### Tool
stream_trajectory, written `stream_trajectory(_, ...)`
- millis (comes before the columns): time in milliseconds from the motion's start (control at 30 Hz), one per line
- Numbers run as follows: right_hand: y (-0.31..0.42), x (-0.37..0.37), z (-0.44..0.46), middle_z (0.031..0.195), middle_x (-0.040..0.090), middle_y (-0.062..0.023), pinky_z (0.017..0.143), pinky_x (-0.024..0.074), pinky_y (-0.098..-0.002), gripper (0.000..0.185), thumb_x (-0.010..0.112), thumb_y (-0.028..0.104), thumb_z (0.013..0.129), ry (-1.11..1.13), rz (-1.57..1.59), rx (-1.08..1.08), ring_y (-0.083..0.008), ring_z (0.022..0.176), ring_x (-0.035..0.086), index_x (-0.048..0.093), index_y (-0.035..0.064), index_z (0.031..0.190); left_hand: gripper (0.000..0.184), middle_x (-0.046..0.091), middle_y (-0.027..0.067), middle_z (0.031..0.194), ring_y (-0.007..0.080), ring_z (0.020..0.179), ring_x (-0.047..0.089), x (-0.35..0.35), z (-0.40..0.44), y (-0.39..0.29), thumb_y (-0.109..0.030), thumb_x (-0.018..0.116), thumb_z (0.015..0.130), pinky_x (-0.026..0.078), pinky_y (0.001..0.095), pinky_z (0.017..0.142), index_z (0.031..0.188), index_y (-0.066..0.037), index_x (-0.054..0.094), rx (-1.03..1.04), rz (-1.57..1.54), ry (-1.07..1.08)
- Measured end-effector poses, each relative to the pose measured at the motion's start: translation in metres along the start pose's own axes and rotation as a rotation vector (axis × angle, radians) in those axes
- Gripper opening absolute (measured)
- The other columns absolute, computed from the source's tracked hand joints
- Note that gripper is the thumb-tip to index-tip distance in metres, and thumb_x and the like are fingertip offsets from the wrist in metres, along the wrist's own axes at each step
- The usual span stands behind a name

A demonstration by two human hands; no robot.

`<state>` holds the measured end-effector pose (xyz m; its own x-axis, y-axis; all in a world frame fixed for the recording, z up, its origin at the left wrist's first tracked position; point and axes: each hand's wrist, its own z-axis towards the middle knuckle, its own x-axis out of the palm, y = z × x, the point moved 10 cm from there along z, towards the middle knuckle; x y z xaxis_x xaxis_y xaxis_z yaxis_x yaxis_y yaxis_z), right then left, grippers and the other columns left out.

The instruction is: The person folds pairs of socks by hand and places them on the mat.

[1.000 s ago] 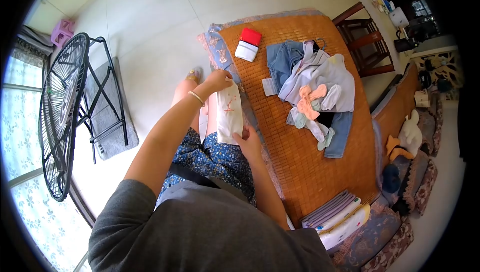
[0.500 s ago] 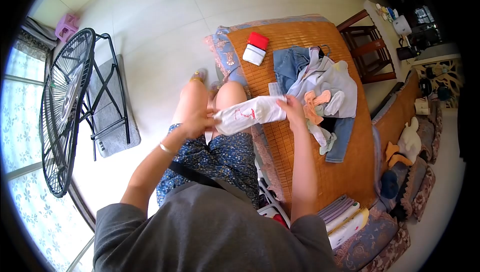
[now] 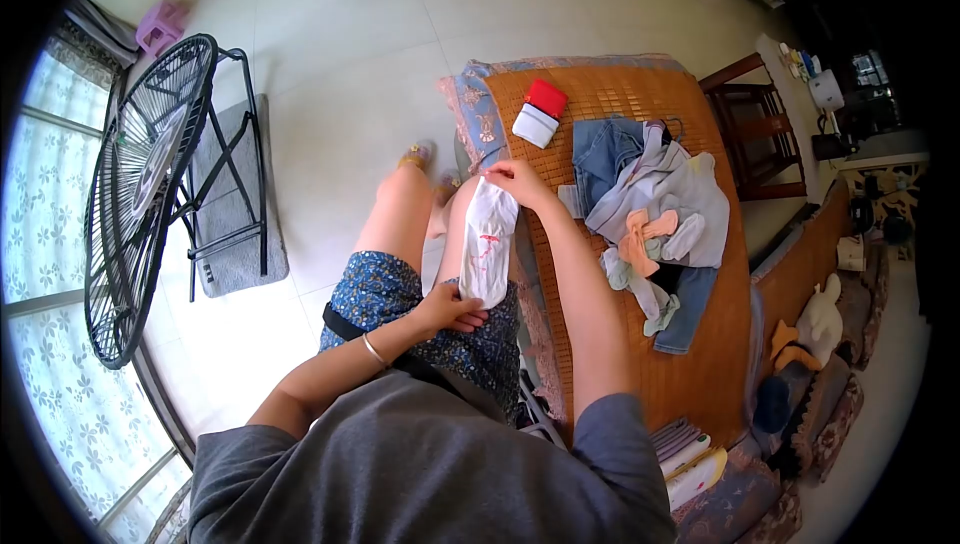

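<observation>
A white cloth (image 3: pixel 488 244) with a red pattern lies lengthwise over my thigh. My left hand (image 3: pixel 447 310) pinches its near end. Its far end, by the knee, is between the fingers of my right hand (image 3: pixel 518 182). To the right, on the woven mat (image 3: pixel 600 364), is a heap of clothes: blue jeans (image 3: pixel 605 147), a pale grey top (image 3: pixel 665 189), a peach item (image 3: pixel 643 244) and small white and pale green pieces. Red (image 3: pixel 547 97) and white (image 3: pixel 535 125) folded items sit near the mat's far left corner.
A black folding round chair (image 3: pixel 150 194) stands at left on a grey rug (image 3: pixel 240 244). A wooden chair (image 3: pixel 755 129) is at far right. Folded fabrics (image 3: pixel 690 464) lie at the near end of the mat, with cushions and plush toys (image 3: pixel 822 319) at right.
The cloth has turned from crosswise to lengthwise over the thigh. My right hand has moved to its far end, my left hand to its near end. The view has shifted.
</observation>
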<state>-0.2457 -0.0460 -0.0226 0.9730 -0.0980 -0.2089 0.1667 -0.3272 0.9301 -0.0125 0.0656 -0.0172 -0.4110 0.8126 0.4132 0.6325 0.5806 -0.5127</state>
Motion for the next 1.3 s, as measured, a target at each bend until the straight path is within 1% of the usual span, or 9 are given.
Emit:
stream_trajectory(133, -0.028, -0.039, -0.024, 0.087, 0.066, -0.0039, 0.074, 0.0478, -0.0256, 0.023, 0.068, 0.018, 0.087, -0.281, -0.004, 0.018, -0.01, 0.081, 0.06, 0.064, -0.0005, 0.1, 0.033, 0.069, 0.0147, 0.093, 0.0191, 0.08, 0.068, 0.0, -0.018, -0.017, -0.023, 0.056, 0.095, 0.058, 0.0291, 0.067, 0.111, 0.004, 0.05, 0.0, 0.021, -0.007)
stream_trajectory(267, -0.024, -0.044, -0.054, 0.086, 0.066, -0.0041, 0.071, 0.0474, -0.0253, 0.023, 0.068, 0.018, 0.087, -0.333, -0.133, 0.038, -0.0101, 0.077, 0.059, 0.063, 0.0009, 0.1, 0.027, 0.068, 0.0179, 0.085, 0.0228, 0.077, 0.069, -0.027, -0.042, -0.049, -0.022, 0.057, 0.093, 0.057, 0.0358, 0.063, 0.101, 0.002, 0.049, 0.062, 0.56, -0.289)
stream_trajectory(333, -0.014, -0.044, -0.059, 0.085, 0.065, -0.0035, 0.069, 0.0469, -0.0252, 0.021, 0.068, 0.017, 0.086, -0.349, -0.149, 0.033, -0.01, 0.074, 0.058, 0.063, 0.0012, 0.099, 0.02, 0.068, 0.0132, 0.095, 0.0254, 0.085, 0.068, 0.002, -0.063, -0.105, -0.02, 0.062, 0.087, 0.056, 0.0373, 0.066, 0.094, -0.003, 0.053, 0.626, 1.092, -0.474)
stream_trajectory(367, -0.007, -0.042, -0.06, 0.083, 0.065, -0.003, 0.067, 0.0464, -0.025, 0.019, 0.069, 0.015, 0.086, -0.362, -0.172, 0.021, -0.01, 0.072, 0.057, 0.063, 0.0015, 0.098, 0.025, 0.061, 0.0098, 0.117, 0.0272, 0.11, 0.058, 0.023, -0.063, -0.106, -0.019, 0.065, 0.082, 0.05, 0.0432, 0.087, 0.103, -0.007, 0.057, 0.805, 1.126, -0.371)
stream_trajectory(467, -0.009, -0.041, -0.055, 0.081, 0.064, -0.0022, 0.065, 0.0453, -0.0246, 0.018, 0.07, 0.012, 0.084, -0.357, -0.156, 0.013, -0.0095, 0.069, 0.055, 0.063, 0.0011, 0.096, 0.04, 0.046, 0.008, 0.138, 0.0251, 0.13, 0.04, 0.072, -0.059, -0.111, -0.024, 0.064, 0.084, 0.035, 0.0456, 0.105, 0.119, -0.009, 0.056, 1.077, 1.445, -0.303)
stream_trajectory(500, -0.011, -0.042, -0.054, 0.081, 0.064, -0.0022, 0.065, 0.0453, -0.0246, 0.018, 0.07, 0.012, 0.084, -0.357, -0.156, 0.014, -0.0095, 0.069, 0.055, 0.063, 0.0011, 0.096, 0.052, 0.039, 0.0067, 0.145, 0.0257, 0.137, 0.03, 0.072, -0.039, -0.095, -0.029, 0.061, 0.086, 0.022, 0.0481, 0.113, 0.133, -0.01, 0.049, 0.996, 1.494, -0.244)
stream_trajectory(667, 0.026, -0.047, -0.066, 0.085, 0.059, -0.0068, 0.064, 0.0473, -0.0283, 0.022, 0.072, 0.011, 0.078, -0.564, -0.433, -0.082, -0.0162, 0.071, 0.056, 0.06, 0.0034, 0.095, 0.054, 0.037, 0.0068, 0.146, 0.0261, 0.138, 0.029, 0.071, -0.025, -0.071, -0.036, 0.057, 0.089, 0.019, 0.0501, 0.113, 0.135, -0.01, 0.047, 1.014, 1.55, -0.237)
stream_trajectory(867, 0.101, 0.035, -0.086, 0.092, 0.057, -0.0102, 0.078, 0.0472, -0.038, 0.03, 0.076, 0.021, 0.073, -0.38, -0.73, -0.224, -0.0275, 0.089, 0.056, 0.06, 0.0064, 0.094, 0.056, 0.041, 0.0074, 0.143, 0.0267, 0.137, 0.029, 0.068, -0.021, -0.068, -0.039, 0.055, 0.09, 0.016, 0.0516, 0.113, 0.136, -0.009, 0.045, 1.013, 1.517, -0.231)
stream_trajectory(1300, 0.094, 0.067, -0.096, 0.106, 0.065, -0.0081, 0.087, 0.0487, -0.0392, 0.015, 0.067, 0.011, 0.077, -0.362, -0.932, -0.469, -0.0266, 0.104, 0.06, 0.065, 0.0044, 0.091, 0.055, 0.045, 0.0087, 0.137, 0.027, 0.135, 0.031, 0.066, -0.024, -0.069, -0.037, 0.057, 0.088, 0.014, 0.0516, 0.113, 0.133, -0.008, 0.048, 1.039, 1.459, -0.214)
